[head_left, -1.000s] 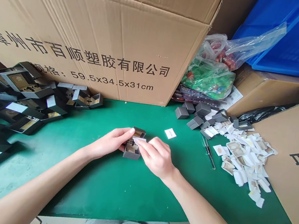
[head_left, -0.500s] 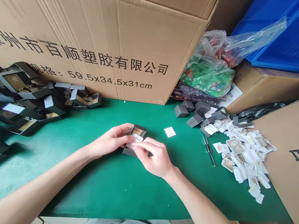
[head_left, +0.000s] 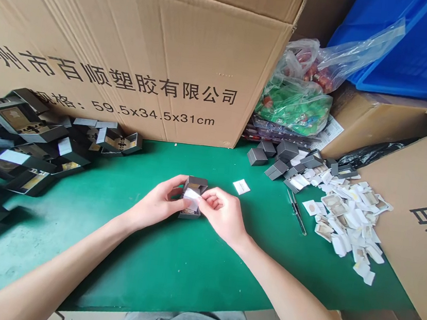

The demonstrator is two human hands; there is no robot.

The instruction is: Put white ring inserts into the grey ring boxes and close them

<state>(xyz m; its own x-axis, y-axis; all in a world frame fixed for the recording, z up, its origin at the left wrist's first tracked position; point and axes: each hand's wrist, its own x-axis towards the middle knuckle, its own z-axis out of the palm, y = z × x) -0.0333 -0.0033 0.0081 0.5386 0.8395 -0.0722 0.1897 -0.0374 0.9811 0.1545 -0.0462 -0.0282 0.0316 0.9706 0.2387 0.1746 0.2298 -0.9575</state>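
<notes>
A small dark grey hinged box (head_left: 197, 181) stands open on the green table. My left hand (head_left: 158, 200) is closed around its left side, the thumb reaching over the inside. Over the box's interior lies a thin white slip (head_left: 192, 194), partly under that thumb. My right hand (head_left: 221, 214) pinches the slip's right edge between thumb and forefinger, with the other fingers curled. What lies beneath the slip is mostly hidden. A small white printed card (head_left: 241, 186) rests on the table just beyond my right hand.
Open dark boxes (head_left: 34, 159) are heaped at the left. Closed grey boxes (head_left: 257, 157), tweezers (head_left: 297, 214) and a pile of white inserts (head_left: 342, 209) lie at the right. A large carton (head_left: 134, 41) walls off the back; a blue bin (head_left: 414, 49) and plastic bags (head_left: 296, 105) stand behind.
My right hand has shifted right and up, off the front of the box to its right side. The slip and more of the box's interior now show. My left hand still grips the box.
</notes>
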